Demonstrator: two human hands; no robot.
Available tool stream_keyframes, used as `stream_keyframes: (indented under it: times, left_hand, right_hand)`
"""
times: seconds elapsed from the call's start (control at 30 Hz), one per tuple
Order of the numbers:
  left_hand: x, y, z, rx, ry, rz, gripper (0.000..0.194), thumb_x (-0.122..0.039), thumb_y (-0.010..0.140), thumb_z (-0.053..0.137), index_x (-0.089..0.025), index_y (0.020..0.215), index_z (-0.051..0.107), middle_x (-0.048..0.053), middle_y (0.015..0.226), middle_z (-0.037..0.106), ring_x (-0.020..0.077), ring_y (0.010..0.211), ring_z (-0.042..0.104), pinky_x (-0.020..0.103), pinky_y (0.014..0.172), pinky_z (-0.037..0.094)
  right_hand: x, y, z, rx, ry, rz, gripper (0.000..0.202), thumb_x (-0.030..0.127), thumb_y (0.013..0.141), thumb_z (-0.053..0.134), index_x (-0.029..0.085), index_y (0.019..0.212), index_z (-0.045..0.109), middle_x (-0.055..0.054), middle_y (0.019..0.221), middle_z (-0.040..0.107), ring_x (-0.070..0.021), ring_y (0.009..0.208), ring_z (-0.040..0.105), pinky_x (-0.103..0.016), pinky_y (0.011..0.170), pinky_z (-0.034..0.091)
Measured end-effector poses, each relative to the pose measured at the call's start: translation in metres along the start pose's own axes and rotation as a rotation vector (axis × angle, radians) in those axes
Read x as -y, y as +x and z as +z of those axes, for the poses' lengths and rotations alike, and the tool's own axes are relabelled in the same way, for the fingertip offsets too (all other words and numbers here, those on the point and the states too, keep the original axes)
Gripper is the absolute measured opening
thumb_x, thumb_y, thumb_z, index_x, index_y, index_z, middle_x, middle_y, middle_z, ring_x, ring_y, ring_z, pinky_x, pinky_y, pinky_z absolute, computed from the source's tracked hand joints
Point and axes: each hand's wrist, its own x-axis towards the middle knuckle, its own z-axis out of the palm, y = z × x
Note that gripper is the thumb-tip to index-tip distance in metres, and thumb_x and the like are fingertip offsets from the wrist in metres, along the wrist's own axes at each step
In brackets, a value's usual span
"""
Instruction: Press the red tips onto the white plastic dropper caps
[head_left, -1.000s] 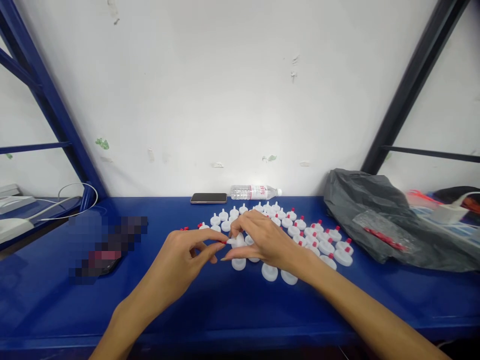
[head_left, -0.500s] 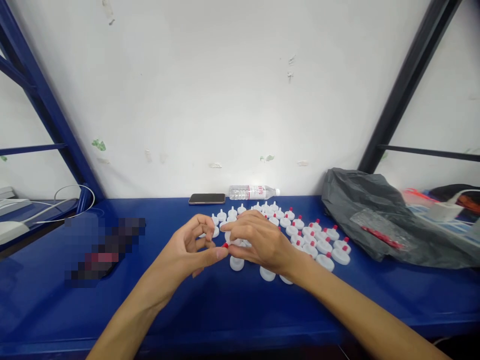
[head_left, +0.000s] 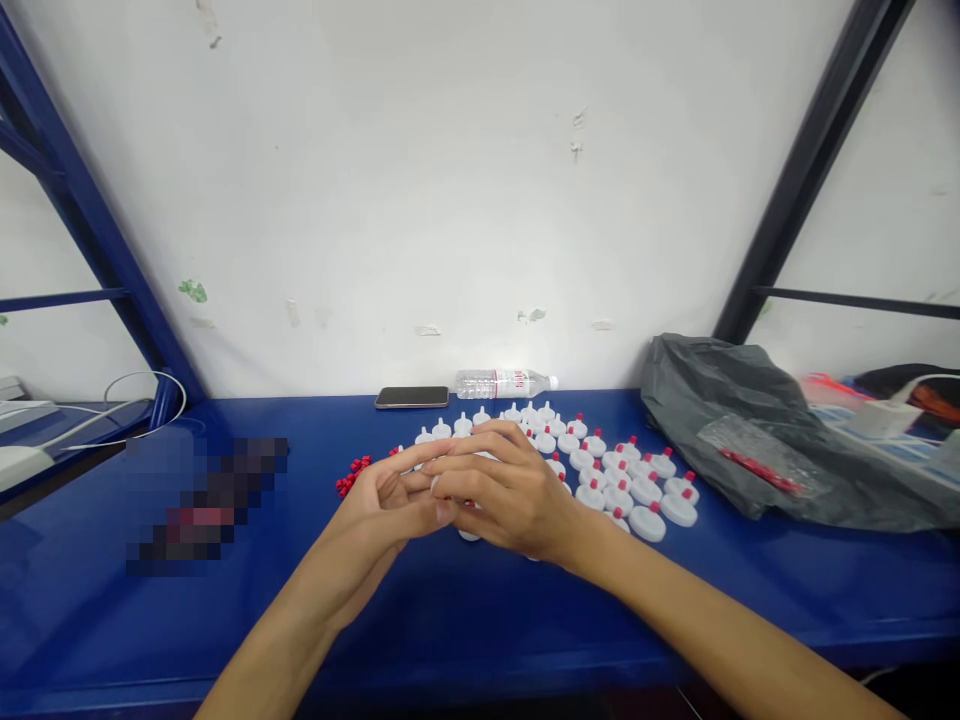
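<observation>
My left hand (head_left: 386, 505) and my right hand (head_left: 517, 490) meet at the middle of the blue table, fingers curled together. A sliver of something white shows between them; most of it is hidden by the fingers. Behind and right of my hands stand several white round caps with nozzles (head_left: 647, 522), many with red tips. Further back, several white caps (head_left: 463, 425) have bare nozzles. A small pile of red pieces (head_left: 352, 476) lies just left of my left hand's fingers.
A phone (head_left: 412, 397) and a clear plastic bottle (head_left: 502, 383) lie along the wall. On the right, a grey plastic bag (head_left: 750, 400) carries a clear packet of red pieces (head_left: 761, 470). A blurred dark object (head_left: 217, 505) lies left. White cables (head_left: 142, 405) run at far left.
My hands have closed in around each other, and the red piece at the fingertips is now hidden. The pile of red pieces has come into view beside my left hand.
</observation>
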Motion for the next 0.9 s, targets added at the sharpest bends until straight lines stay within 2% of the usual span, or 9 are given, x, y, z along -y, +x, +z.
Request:
stream_keyframes:
  times: [0.13,0.3,0.47,0.53,0.67,0.73,0.8,0.9]
  left_hand:
    - [0.002,0.0,-0.001,-0.068,0.046,0.011,0.053,-0.024,0.075,0.089,-0.021,0.127,0.077,0.01,0.118,0.082,0.0275,0.115,0.073,0.03,0.094,0.057]
    - [0.002,0.002,-0.005,-0.078,0.09,0.003,0.043,-0.027,0.073,0.09,-0.021,0.115,0.083,0.009,0.109,0.085,0.0278,0.112,0.075,0.031,0.093,0.058]
    - [0.001,0.003,-0.005,-0.087,0.125,-0.011,0.039,-0.028,0.076,0.086,-0.019,0.114,0.083,0.01,0.111,0.084,0.0294,0.11,0.075,0.033,0.089,0.06]
    - [0.001,0.004,-0.004,-0.096,0.129,-0.006,0.044,-0.033,0.077,0.088,-0.019,0.117,0.081,0.01,0.111,0.084,0.0283,0.109,0.075,0.032,0.089,0.061]
    - [-0.002,0.001,0.002,-0.132,0.184,0.005,0.065,-0.047,0.083,0.084,-0.02,0.139,0.066,0.012,0.117,0.081,0.0283,0.106,0.076,0.031,0.077,0.063]
    - [-0.005,0.0,0.003,-0.178,0.252,0.05,0.064,-0.055,0.089,0.074,-0.021,0.142,0.063,0.013,0.121,0.079,0.0301,0.108,0.076,0.03,0.069,0.062]
    - [-0.008,-0.001,-0.002,-0.206,0.395,0.104,0.055,-0.059,0.093,0.066,-0.02,0.131,0.068,0.013,0.123,0.077,0.0308,0.107,0.075,0.029,0.064,0.06]
    - [-0.012,0.0,-0.017,-0.288,0.76,0.15,0.041,-0.057,0.096,0.06,-0.022,0.111,0.075,0.009,0.11,0.079,0.0275,0.095,0.075,0.03,0.064,0.056]
  right_hand:
    - [0.003,0.0,0.0,0.016,0.016,0.005,0.006,0.018,0.102,0.063,0.022,0.106,0.063,0.002,0.1,0.083,-0.0172,0.099,0.072,-0.036,0.095,0.049]
    - [0.007,0.001,0.0,0.028,0.014,0.002,0.007,0.017,0.102,0.06,0.021,0.106,0.064,0.002,0.089,0.08,-0.0168,0.091,0.07,-0.035,0.094,0.048]
    - [0.007,-0.001,0.002,0.068,0.002,0.042,0.01,0.018,0.104,0.057,0.022,0.108,0.066,0.001,0.085,0.078,-0.0171,0.087,0.069,-0.036,0.094,0.048]
    - [0.006,-0.001,0.002,0.061,0.05,0.079,0.01,0.017,0.104,0.058,0.021,0.105,0.066,0.0,0.086,0.078,-0.0174,0.088,0.07,-0.036,0.092,0.049]
    - [-0.002,0.001,-0.005,0.039,0.17,0.198,0.003,0.022,0.103,0.065,0.022,0.1,0.067,0.0,0.093,0.08,-0.0169,0.091,0.072,-0.036,0.09,0.05]
    - [-0.009,0.002,-0.011,0.004,0.146,0.275,0.007,0.026,0.101,0.07,0.022,0.097,0.068,0.0,0.091,0.079,-0.017,0.089,0.072,-0.036,0.088,0.05]
    - [-0.021,0.002,-0.019,0.002,0.072,0.374,0.008,0.028,0.1,0.073,0.022,0.094,0.069,0.0,0.089,0.078,-0.0175,0.086,0.072,-0.036,0.088,0.049]
    - [-0.042,-0.002,-0.029,0.189,-0.072,0.576,0.002,0.023,0.098,0.073,0.023,0.098,0.071,-0.001,0.094,0.079,-0.0194,0.089,0.073,-0.038,0.093,0.049]
